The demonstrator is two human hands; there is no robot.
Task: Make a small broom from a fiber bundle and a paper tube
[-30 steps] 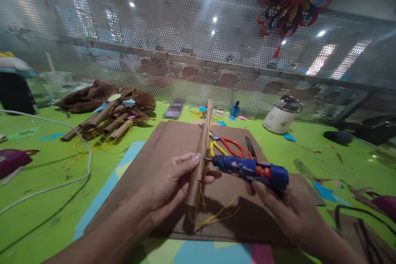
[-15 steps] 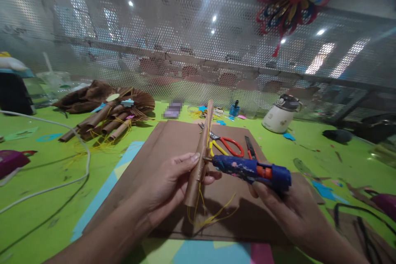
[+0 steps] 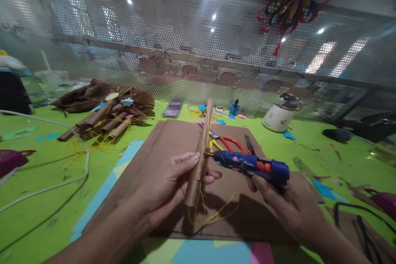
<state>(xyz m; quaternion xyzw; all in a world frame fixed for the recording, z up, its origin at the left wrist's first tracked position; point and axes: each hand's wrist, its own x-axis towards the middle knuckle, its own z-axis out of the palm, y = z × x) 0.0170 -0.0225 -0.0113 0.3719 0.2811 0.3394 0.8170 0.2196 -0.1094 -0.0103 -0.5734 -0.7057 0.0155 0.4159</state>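
Observation:
My left hand (image 3: 173, 181) is closed around a rolled brown paper tube (image 3: 194, 185), its thumb pressed on the near side. The tube tapers away from me, and yellow string (image 3: 213, 218) runs along it and dangles below. Glue glistens along the tube's right edge. In my right hand (image 3: 284, 206) is a blue hot glue gun (image 3: 238, 163) with an orange part. Its nozzle points left and meets the tube's edge just above my left thumb. Underneath lies a brown board (image 3: 130, 198), with red-and-yellow-handled scissors (image 3: 230, 143) and a dark-bladed cutter (image 3: 250, 146) behind the gun.
Finished-looking brown paper fans with tube handles (image 3: 108, 117) are piled at the left. A white cable (image 3: 88, 156) curves across the green table. A white jug (image 3: 280, 115) stands at the back right, near a small blue bottle (image 3: 234, 108). Paper scraps (image 3: 323, 189) lie at the right.
The glue gun's nozzle has shifted slightly up along the tube's edge, with the gun's rear tilting a little. My left hand and the tube stay nearly where they were.

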